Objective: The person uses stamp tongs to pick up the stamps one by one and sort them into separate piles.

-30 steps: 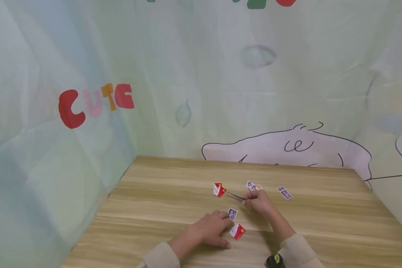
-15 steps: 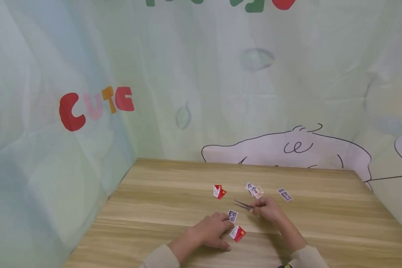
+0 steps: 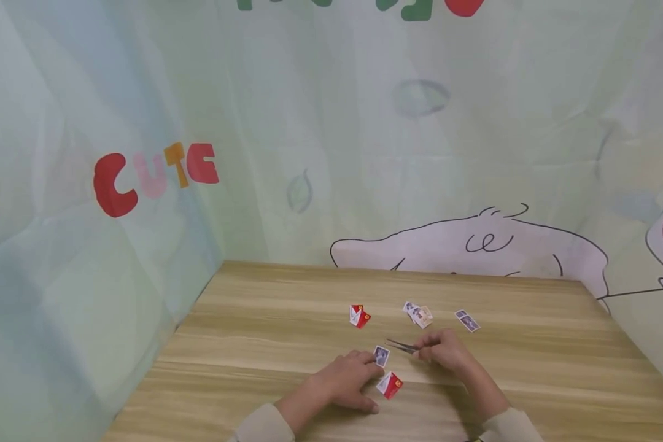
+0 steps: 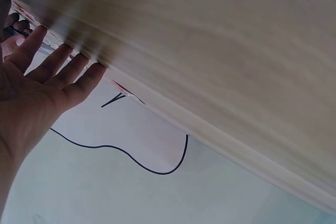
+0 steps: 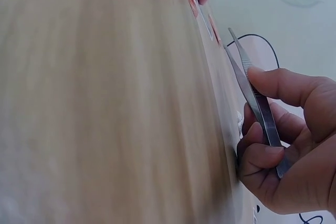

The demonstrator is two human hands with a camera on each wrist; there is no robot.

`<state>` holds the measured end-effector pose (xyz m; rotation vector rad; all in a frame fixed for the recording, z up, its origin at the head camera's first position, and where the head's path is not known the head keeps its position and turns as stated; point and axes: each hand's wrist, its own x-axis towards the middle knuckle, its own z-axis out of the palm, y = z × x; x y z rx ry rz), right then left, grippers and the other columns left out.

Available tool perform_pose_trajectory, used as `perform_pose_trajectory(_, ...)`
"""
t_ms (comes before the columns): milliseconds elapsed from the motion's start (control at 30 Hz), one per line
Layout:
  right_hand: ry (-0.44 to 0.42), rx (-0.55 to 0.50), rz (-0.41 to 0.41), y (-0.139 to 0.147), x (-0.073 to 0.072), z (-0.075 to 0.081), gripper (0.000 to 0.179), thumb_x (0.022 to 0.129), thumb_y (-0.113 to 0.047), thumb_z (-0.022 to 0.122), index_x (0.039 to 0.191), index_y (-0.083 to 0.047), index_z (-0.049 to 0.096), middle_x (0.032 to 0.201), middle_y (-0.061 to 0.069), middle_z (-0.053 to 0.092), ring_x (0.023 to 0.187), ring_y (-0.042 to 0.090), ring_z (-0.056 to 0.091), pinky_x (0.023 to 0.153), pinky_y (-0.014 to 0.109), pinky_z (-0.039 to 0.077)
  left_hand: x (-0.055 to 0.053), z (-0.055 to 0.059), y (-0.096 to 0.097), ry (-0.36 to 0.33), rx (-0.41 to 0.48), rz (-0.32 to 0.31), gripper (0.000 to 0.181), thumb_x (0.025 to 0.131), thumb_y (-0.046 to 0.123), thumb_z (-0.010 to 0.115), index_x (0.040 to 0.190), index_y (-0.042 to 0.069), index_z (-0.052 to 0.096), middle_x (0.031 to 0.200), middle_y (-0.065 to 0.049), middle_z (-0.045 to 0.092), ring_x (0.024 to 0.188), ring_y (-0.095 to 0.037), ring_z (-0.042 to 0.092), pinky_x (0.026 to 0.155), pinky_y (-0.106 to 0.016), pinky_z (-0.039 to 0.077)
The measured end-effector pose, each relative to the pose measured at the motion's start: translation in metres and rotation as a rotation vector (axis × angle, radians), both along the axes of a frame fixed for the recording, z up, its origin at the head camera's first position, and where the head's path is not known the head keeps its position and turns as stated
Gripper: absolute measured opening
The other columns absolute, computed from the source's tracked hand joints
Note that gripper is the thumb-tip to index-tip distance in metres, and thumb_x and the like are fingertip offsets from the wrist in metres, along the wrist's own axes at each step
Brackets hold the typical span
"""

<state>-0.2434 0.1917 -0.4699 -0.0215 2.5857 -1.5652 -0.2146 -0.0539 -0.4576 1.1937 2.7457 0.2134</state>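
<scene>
In the head view my right hand (image 3: 444, 348) pinches a pair of metal tweezers (image 3: 402, 347), its tips pointing left. The right wrist view shows the tweezers' two prongs (image 5: 244, 74) spread apart with nothing between them, the thumb pressing one side. My left hand (image 3: 345, 379) rests palm down on the table, fingers spread, a fingertip at the edge of a small purple-grey picture card (image 3: 382, 356). Just nearer, beside the left thumb and index finger, lies a red-and-white card (image 3: 390, 385). The tweezer tips are just beyond the purple-grey card, to its right.
Farther back on the wooden table (image 3: 265, 319) lie overlapping red-and-white cards (image 3: 360, 316), a small pile of picture cards (image 3: 418, 315) and, to the right, purple-grey cards (image 3: 467, 320). A printed cloth backdrop (image 3: 276, 153) stands along the table's back and left sides.
My right hand has drawn the tweezers away from the far red-and-white cards, rightward and nearer, uncovering the picture-card pile. The left hand has stayed beside the purple-grey card.
</scene>
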Motion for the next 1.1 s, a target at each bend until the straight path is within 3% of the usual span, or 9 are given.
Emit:
perform_pose_trajectory(267,0.023,0.027,0.073,0.006,0.000,-0.001,0.017,0.069,0.000,0.071,0.085,0.004,0.067,0.075,0.005,0.059,0.068,0.019,0.051,0.060,0.031,0.043,0.001,0.000,0.001,0.027,0.013,-0.011,0.059,0.075,0.049,0.071,0.124,0.019,0.058,0.131,-0.004,0.048,0.117,-0.022,0.045,0.089,-0.041,0.044)
perform_pose_trajectory(567,0.049,0.040,0.179,0.010,0.004,0.000,0.020,0.068,-0.001,0.072,0.086,0.007,0.067,0.076,0.004,0.062,0.068,0.018,0.053,0.062,0.032,0.044,0.002,-0.002,0.001,-0.009,0.020,-0.001,0.059,0.075,0.046,0.072,0.125,0.020,0.057,0.130,-0.004,0.048,0.117,-0.022,0.044,0.089,-0.042,0.044)
perform_pose_trajectory(1100,0.034,0.073,0.226,0.011,0.008,0.001,0.016,0.069,-0.002,0.070,0.083,0.005,0.065,0.072,0.002,0.059,0.067,0.017,0.050,0.061,0.031,0.042,0.003,0.001,0.002,0.034,0.002,-0.009,0.057,0.075,0.048,0.072,0.124,0.022,0.059,0.128,-0.002,0.049,0.115,-0.022,0.046,0.085,-0.042,0.045)
